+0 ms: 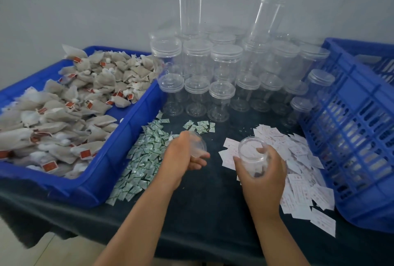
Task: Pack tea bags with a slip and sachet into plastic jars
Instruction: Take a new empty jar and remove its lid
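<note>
My right hand (263,175) grips an open clear plastic jar (251,151) above the dark table, its mouth tilted toward me. My left hand (184,154) holds the jar's clear lid (198,144) just left of it, over the edge of the sachet pile. Green-and-white sachets (142,159) lie spread between the tray and my left hand. White paper slips (298,159) are heaped to the right of the jar. Grey tea bags with red tags (70,103) fill a blue tray (119,148) on the left.
Several lidded clear jars (226,69) stand in stacked rows at the back, two tall stacks behind them. A blue slatted crate (358,137) lies on the right with jars inside. The table's dark cloth (204,206) shows between my arms.
</note>
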{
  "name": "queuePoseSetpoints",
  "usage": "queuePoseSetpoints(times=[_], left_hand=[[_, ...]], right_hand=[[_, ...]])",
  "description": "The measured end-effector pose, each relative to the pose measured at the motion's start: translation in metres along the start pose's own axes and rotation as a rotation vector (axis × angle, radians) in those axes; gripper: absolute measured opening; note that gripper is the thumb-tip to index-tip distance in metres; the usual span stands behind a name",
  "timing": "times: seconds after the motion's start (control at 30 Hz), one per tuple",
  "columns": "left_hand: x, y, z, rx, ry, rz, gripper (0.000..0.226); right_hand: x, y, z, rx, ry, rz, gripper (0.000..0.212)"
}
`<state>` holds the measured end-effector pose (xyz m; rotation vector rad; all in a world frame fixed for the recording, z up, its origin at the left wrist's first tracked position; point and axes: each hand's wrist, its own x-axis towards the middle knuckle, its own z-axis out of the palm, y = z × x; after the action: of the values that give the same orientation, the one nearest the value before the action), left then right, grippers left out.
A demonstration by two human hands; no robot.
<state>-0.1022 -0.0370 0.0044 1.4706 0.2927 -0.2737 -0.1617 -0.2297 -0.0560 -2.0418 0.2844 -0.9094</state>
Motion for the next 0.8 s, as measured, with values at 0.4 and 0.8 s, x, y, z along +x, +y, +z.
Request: queuePoseSetpoints(times=[0.4,0.8], left_hand=[[0.000,-0.021,-0.006,1.160,0.348,0.627,0.048],[-0.013,0.156,-0.102,1.423,-0.206,0.329,0.014]], right_hand=[[-0.006,-0.015,-0.013,0.182,-0.268,0.107,0.057],[-0.008,-0.012,-0.009,0.179,-0.339,0.141,0.052]])
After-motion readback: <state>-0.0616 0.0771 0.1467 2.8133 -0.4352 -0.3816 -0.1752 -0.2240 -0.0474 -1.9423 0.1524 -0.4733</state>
